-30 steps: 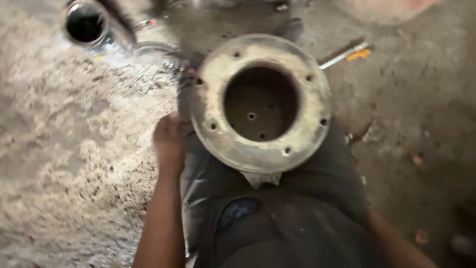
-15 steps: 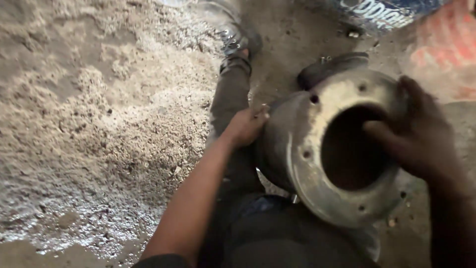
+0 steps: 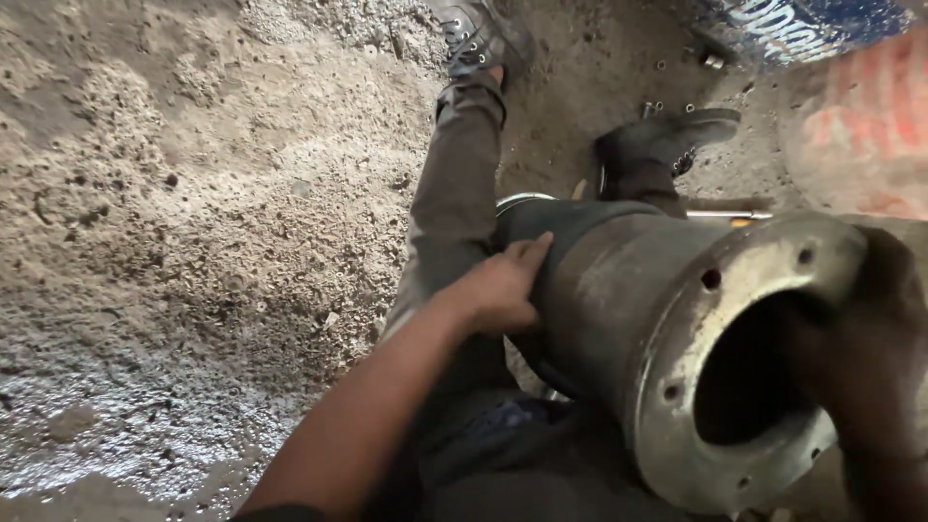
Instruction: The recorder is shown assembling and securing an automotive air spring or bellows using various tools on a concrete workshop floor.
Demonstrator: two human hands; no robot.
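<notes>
Ground here is rough, gritty dirt floor (image 3: 174, 222), damp and shiny toward the lower left, with a blue-and-white sack (image 3: 802, 24) and something red (image 3: 860, 126) lying off at the top right. Only the one head view, looking down at the person sitting with both legs stretched out, boots (image 3: 483, 34) pointing away. The big steel cylinder with a bolt-hole flange (image 3: 677, 319) is lying tilted across the lap and right leg, its open mouth facing the lower right. The left hand (image 3: 503, 285) is pressing flat against the cylinder's side near the far end, fingers spread and curled over the curve, bracing rather than gripping. The right hand (image 3: 880, 319) is sitting at the flange rim, dark and blurry, so I can't tell how far it's closed. My take: this thing looks heavy and round, so keeping that left palm low on the side and the legs snug under it is probably what's keeping it from rolling off.
</notes>
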